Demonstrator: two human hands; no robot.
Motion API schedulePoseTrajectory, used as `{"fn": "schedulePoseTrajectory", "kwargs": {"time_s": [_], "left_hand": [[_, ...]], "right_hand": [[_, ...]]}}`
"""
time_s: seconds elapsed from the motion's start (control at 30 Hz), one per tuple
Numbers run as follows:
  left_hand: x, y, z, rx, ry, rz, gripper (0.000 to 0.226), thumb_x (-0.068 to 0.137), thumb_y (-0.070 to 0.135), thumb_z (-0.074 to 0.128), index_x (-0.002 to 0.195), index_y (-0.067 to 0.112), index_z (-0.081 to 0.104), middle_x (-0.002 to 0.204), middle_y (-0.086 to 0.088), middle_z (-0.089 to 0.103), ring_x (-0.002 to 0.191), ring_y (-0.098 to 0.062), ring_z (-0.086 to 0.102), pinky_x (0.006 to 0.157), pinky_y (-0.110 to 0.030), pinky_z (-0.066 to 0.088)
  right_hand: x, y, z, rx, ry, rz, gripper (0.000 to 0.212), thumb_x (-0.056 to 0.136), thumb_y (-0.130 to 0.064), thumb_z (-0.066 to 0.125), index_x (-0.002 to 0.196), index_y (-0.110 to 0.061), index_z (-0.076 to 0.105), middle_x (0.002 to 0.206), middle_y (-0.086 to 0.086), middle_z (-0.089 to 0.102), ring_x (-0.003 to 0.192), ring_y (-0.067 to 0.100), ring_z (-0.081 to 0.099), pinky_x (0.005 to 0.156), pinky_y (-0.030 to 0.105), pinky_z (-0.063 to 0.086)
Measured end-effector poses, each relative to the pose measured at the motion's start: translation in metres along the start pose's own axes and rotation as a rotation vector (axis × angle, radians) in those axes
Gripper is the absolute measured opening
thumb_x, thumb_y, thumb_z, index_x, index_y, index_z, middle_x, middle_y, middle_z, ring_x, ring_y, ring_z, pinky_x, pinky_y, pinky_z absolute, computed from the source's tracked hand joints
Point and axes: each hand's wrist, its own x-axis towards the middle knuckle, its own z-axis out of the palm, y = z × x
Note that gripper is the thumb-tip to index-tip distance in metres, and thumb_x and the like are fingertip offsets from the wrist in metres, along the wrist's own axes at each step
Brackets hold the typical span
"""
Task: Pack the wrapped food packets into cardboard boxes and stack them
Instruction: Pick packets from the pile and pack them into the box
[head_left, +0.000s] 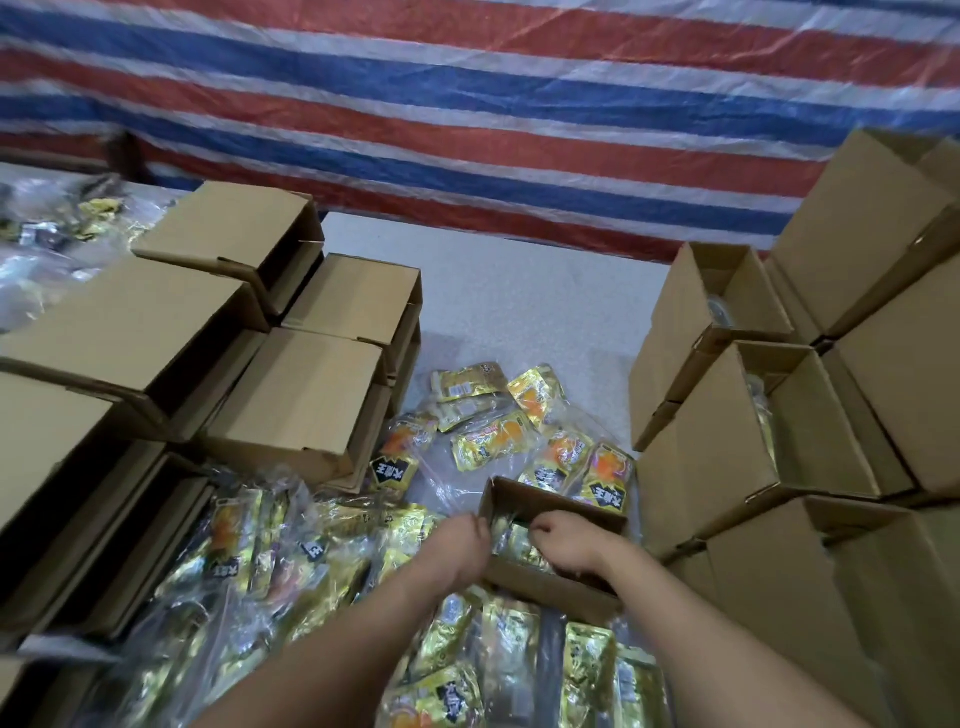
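The small open cardboard box sits low in the middle of the view, on a litter of gold foil packets, and already holds shiny wrapped packets inside. Both hands are at its mouth. The left hand is at the box's left wall with fingers curled; whether it grips the wall or a packet edge is hidden. The right hand reaches into the opening, fingers bent down onto the packets, apparently tucking them; its grasp cannot be made out either.

To do this step well, the left hand should steady the wall while the right presses the packets flat and square, so nothing stands above the rim and the flaps can close. The clear film around the packets looks slippery, so a firm push is likely better than a pinch.

Loose packets lie just beyond the box. Open boxes are stacked to the right, a stack of boxes stands on the left, and a striped tarpaulin hangs behind.
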Motion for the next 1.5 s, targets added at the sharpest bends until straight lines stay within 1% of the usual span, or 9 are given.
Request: {"fn": "schedulePoseTrajectory", "kwargs": {"time_s": [0.23, 0.33, 0.4, 0.53, 0.67, 1.03, 1.2, 1.33, 1.5], "left_hand": [[-0.021, 0.001, -0.034, -0.17, 0.158, 0.073, 0.046, 0.104, 0.039, 0.037, 0.137, 0.009, 0.048, 0.131, -0.013, 0.06, 0.114, -0.027, 0.06, 0.089, -0.031, 0.046], [-0.035, -0.011, -0.06, -0.11, 0.225, 0.157, 0.039, 0.104, 0.034, 0.04, 0.128, 0.009, 0.058, 0.125, -0.01, 0.065, 0.11, -0.025, 0.061, 0.089, -0.029, 0.045], [-0.043, -0.023, -0.074, -0.054, 0.265, 0.169, 0.036, 0.104, 0.031, 0.04, 0.123, 0.008, 0.06, 0.12, -0.012, 0.066, 0.106, -0.026, 0.061, 0.081, -0.028, 0.043], [-0.061, -0.044, -0.087, -0.035, 0.346, 0.201, 0.025, 0.103, 0.03, 0.041, 0.107, 0.014, 0.061, 0.108, -0.008, 0.068, 0.09, -0.022, 0.059, 0.074, -0.03, 0.043], [-0.078, -0.058, -0.092, -0.061, 0.367, 0.229, 0.031, 0.103, 0.033, 0.042, 0.113, 0.013, 0.063, 0.11, -0.005, 0.068, 0.099, -0.023, 0.062, 0.078, -0.028, 0.044], [-0.109, -0.13, -0.114, 0.013, 0.337, 0.024, 0.049, 0.103, 0.031, 0.043, 0.147, 0.01, 0.041, 0.143, -0.011, 0.053, 0.122, -0.023, 0.057, 0.102, -0.035, 0.046], [-0.114, -0.164, -0.105, 0.055, 0.277, -0.05, 0.05, 0.102, 0.033, 0.045, 0.148, 0.013, 0.039, 0.134, -0.009, 0.059, 0.085, -0.013, 0.059, 0.073, -0.024, 0.048], [-0.104, -0.178, -0.075, 0.101, 0.201, -0.092, 0.052, 0.097, 0.039, 0.055, 0.14, 0.013, 0.045, 0.131, -0.008, 0.059, 0.111, -0.023, 0.061, 0.094, -0.034, 0.052], [-0.082, -0.174, -0.037, 0.317, 0.054, -0.085, 0.059, 0.086, 0.062, 0.06, 0.121, 0.014, 0.057, 0.108, -0.003, 0.064, 0.089, -0.016, 0.058, 0.081, -0.028, 0.053]], "right_hand": [[-0.048, -0.007, -0.021, 0.237, 0.401, -0.206, 0.021, 0.101, -0.022, 0.05, 0.114, -0.03, 0.064, 0.085, -0.005, 0.068, 0.056, 0.001, 0.058, 0.048, 0.018, 0.043], [-0.069, -0.012, -0.027, 0.166, 0.554, -0.224, 0.022, 0.101, -0.024, 0.051, 0.119, -0.029, 0.063, 0.102, -0.008, 0.065, 0.08, 0.005, 0.063, 0.069, 0.021, 0.051], [-0.079, -0.015, -0.024, 0.076, 0.556, -0.214, 0.027, 0.101, -0.024, 0.051, 0.126, -0.021, 0.061, 0.113, -0.005, 0.06, 0.095, 0.009, 0.058, 0.082, 0.024, 0.048], [-0.091, -0.023, -0.006, 0.094, 0.527, -0.201, 0.031, 0.101, -0.024, 0.052, 0.131, -0.018, 0.059, 0.115, -0.008, 0.055, 0.1, 0.004, 0.053, 0.081, 0.016, 0.041], [-0.096, -0.034, 0.008, 0.197, 0.549, -0.2, 0.03, 0.1, -0.022, 0.055, 0.13, -0.02, 0.06, 0.119, -0.009, 0.057, 0.099, -0.003, 0.05, 0.073, 0.002, 0.034], [-0.099, -0.06, 0.028, 0.316, 0.567, -0.191, 0.028, 0.1, -0.025, 0.055, 0.127, -0.023, 0.062, 0.119, -0.008, 0.061, 0.107, 0.008, 0.056, 0.09, 0.025, 0.042], [-0.101, -0.086, 0.044, 0.298, 0.521, -0.207, 0.025, 0.101, -0.028, 0.053, 0.124, -0.025, 0.062, 0.114, -0.011, 0.061, 0.104, 0.007, 0.057, 0.086, 0.027, 0.045], [-0.102, -0.1, 0.059, 0.293, 0.489, -0.21, 0.025, 0.1, -0.028, 0.054, 0.123, -0.024, 0.062, 0.109, -0.015, 0.061, 0.095, -0.005, 0.054, 0.074, 0.013, 0.04], [-0.109, -0.102, 0.067, 0.314, 0.471, -0.171, 0.021, 0.1, -0.027, 0.055, 0.119, -0.032, 0.061, 0.107, -0.021, 0.06, 0.089, -0.015, 0.05, 0.062, 0.003, 0.036]]}}
